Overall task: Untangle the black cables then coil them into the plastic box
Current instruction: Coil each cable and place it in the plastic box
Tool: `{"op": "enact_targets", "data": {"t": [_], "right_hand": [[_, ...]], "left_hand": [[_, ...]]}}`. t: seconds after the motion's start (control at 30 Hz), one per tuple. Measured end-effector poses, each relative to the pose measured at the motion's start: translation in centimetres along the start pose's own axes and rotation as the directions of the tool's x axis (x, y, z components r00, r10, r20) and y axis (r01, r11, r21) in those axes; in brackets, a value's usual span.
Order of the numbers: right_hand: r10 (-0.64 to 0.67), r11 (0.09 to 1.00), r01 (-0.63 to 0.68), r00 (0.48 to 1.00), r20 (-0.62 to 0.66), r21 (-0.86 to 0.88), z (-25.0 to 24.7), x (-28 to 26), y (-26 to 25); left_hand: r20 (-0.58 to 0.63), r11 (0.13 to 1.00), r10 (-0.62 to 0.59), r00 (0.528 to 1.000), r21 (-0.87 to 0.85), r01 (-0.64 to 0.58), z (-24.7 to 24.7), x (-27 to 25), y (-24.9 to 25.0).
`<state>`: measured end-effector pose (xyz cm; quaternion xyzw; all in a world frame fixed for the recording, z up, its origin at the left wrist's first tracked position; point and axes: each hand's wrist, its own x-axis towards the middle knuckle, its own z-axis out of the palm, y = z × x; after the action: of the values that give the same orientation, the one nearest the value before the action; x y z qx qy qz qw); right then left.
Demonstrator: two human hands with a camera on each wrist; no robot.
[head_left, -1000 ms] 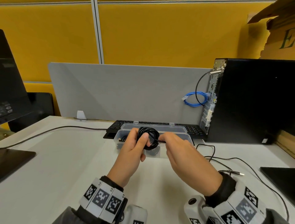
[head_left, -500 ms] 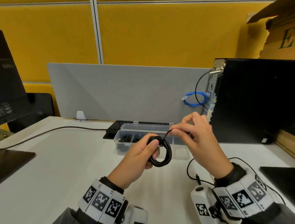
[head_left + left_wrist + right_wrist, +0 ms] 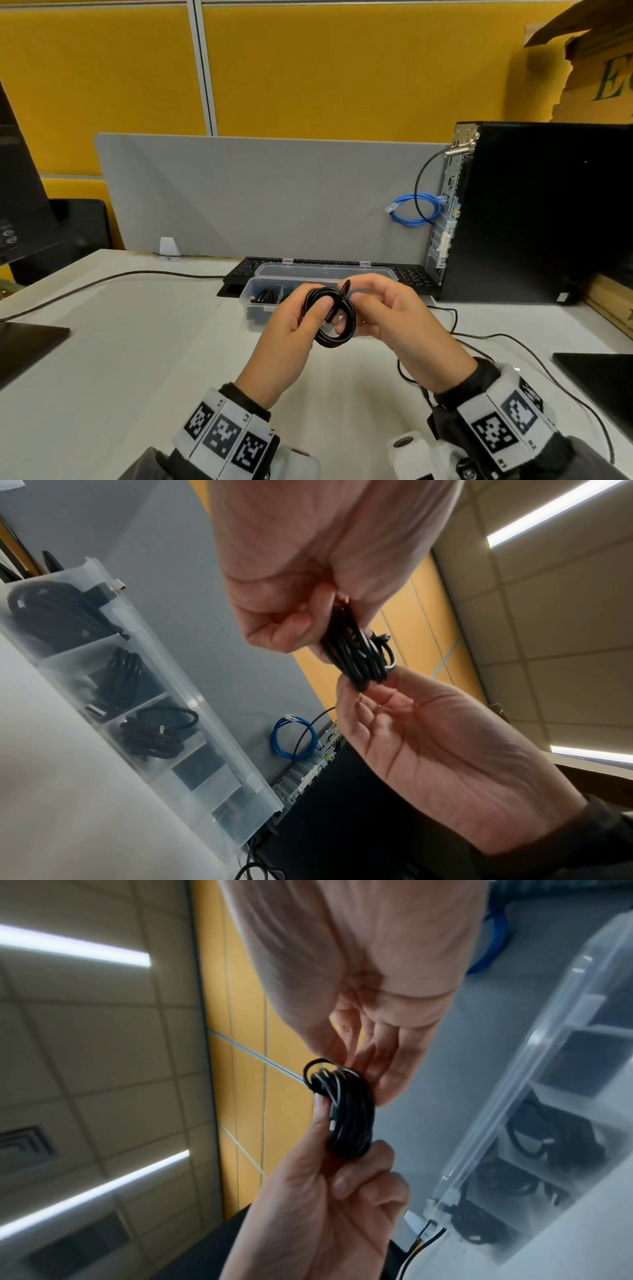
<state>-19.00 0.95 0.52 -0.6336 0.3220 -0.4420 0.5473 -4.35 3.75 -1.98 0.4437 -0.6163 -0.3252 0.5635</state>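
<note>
My left hand [image 3: 291, 329] grips a small coil of black cable [image 3: 334, 337] between thumb and fingers, held in the air just in front of the plastic box [image 3: 251, 310]. My right hand [image 3: 390, 318] meets it from the right and pinches the cable's tail at the top of the coil; the tail crosses the coil's front. In the left wrist view the coil [image 3: 359, 656] sits between both hands. The right wrist view shows the coil [image 3: 349, 1118] edge-on. The clear box [image 3: 192, 696] is open, with several compartments holding coiled black cables [image 3: 154, 731].
A black keyboard [image 3: 407, 274] lies behind the box, a black PC tower [image 3: 534, 212] with a blue cable loop [image 3: 414, 210] stands at the right. A thin loose black cable [image 3: 534, 356] trails over the white table at right. A monitor base [image 3: 24, 346] sits left, a dark pad [image 3: 603, 380] right.
My right hand came down from its raised position at the right to the coil, laying the tail across it. The left hand lifted the coil slightly toward the box.
</note>
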Motion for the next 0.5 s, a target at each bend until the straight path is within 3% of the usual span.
{"op": "enact_targets", "data": {"t": [0.27, 0.5], "right_hand": [[-0.169, 0.942, 0.142, 0.983, -0.067, -0.304, 0.6, 0.0, 0.8], [-0.093, 0.945, 0.078, 0.995, -0.035, -0.317, -0.1, 0.5, 1.2]], "left_hand": [[0.003, 0.998, -0.034, 0.999, -0.048, 0.034, 0.3, -0.2, 0.2], [0.068, 0.99, -0.108, 0.992, -0.087, 0.114, 0.3, -0.4, -0.1]]}}
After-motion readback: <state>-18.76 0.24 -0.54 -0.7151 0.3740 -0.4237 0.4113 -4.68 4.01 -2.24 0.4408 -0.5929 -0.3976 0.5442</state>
